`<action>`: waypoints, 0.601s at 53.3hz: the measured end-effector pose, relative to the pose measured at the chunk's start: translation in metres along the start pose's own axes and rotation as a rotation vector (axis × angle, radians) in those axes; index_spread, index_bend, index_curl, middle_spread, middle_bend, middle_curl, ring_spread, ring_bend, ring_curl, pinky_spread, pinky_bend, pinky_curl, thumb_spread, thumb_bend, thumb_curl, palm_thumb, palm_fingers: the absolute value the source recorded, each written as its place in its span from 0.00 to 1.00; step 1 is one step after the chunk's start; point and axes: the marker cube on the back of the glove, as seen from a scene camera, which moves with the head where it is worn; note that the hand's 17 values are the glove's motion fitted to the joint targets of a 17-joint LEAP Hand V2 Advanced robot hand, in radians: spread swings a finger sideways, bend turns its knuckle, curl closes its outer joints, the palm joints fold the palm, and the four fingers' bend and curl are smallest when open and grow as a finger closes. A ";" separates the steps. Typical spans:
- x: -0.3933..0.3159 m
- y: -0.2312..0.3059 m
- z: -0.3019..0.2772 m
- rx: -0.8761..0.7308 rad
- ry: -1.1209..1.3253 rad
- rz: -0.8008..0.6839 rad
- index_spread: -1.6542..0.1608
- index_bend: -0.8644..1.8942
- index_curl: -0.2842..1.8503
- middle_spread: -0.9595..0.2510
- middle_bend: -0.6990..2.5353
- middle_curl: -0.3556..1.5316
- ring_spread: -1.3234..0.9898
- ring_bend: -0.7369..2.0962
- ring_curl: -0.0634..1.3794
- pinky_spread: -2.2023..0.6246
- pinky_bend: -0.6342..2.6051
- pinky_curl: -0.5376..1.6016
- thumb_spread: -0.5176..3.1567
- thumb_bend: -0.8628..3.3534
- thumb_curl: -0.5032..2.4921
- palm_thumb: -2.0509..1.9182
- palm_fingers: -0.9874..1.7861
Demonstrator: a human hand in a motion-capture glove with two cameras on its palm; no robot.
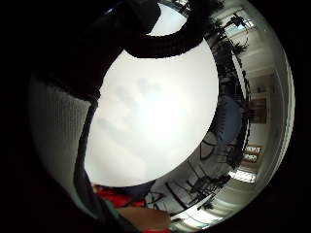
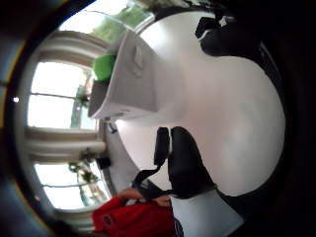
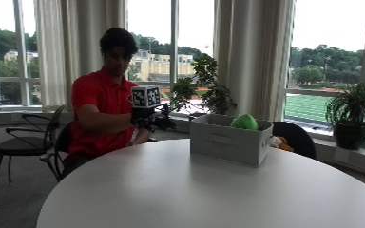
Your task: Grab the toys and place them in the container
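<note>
One green toy (image 3: 244, 122) shows above the rim of the grey container (image 3: 226, 142) on the white table (image 3: 170, 190); others I can't see. My gloved right hand (image 3: 149, 119) hangs beside it, fingers apparently relaxed, holding nothing. I'd scan the tabletop before reaching.

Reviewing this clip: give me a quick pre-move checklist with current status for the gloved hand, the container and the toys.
1. Gloved right hand raised off the table, beside the container: ok.
2. Grip holds no toy: ok, nothing shows between the fingers.
3. Container upright on the table: ok.
4. Green toy inside the container: ok.
5. Toys left on the table: none seen; behind the container cannot tell.
</note>
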 end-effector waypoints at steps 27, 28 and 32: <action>-0.006 0.003 -0.001 -0.016 -0.043 0.031 0.67 0.47 0.36 0.67 0.27 0.35 0.52 0.33 0.28 0.80 0.38 0.41 0.49 0.20 0.29 0.53 0.41; -0.006 0.004 -0.001 -0.013 -0.041 0.029 0.67 0.47 0.36 0.67 0.27 0.35 0.52 0.33 0.28 0.80 0.38 0.41 0.49 0.20 0.29 0.53 0.41; -0.007 0.005 -0.001 -0.004 -0.033 0.021 0.67 0.47 0.36 0.67 0.27 0.35 0.51 0.33 0.28 0.80 0.38 0.41 0.49 0.20 0.29 0.53 0.41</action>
